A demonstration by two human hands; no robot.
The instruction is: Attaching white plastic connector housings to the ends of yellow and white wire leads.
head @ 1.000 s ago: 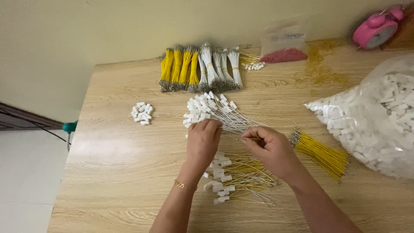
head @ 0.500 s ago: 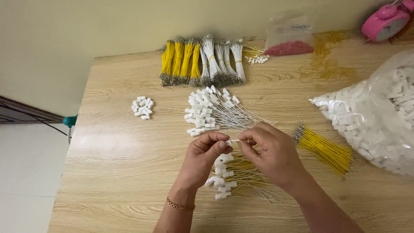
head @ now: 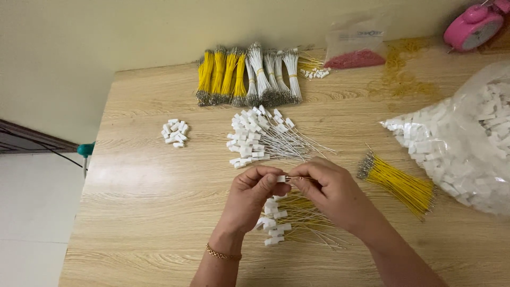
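My left hand (head: pixel 254 190) pinches a small white plastic connector (head: pixel 280 178) above the middle of the wooden table (head: pixel 138 212). My right hand (head: pixel 329 187) grips a thin wire whose end meets that connector. Under my hands lies a pile of yellow wires with white connectors fitted (head: pixel 287 218). Just beyond them is a fanned pile of white wires with connectors (head: pixel 260 139). A loose bundle of yellow wires (head: pixel 399 184) lies to the right of my right hand.
Bundles of yellow and white wires (head: pixel 247 74) stand at the table's far side. A small heap of white connectors (head: pixel 175 133) sits left. A clear bag of white connectors (head: pixel 467 138) fills the right. A bag of red bits (head: pixel 355 50) and a pink alarm clock (head: pixel 473 25) are far right.
My hands drew back from the white-wire pile toward me and came together, the left now pinching a connector and the right a wire. The camera view tilted slightly.
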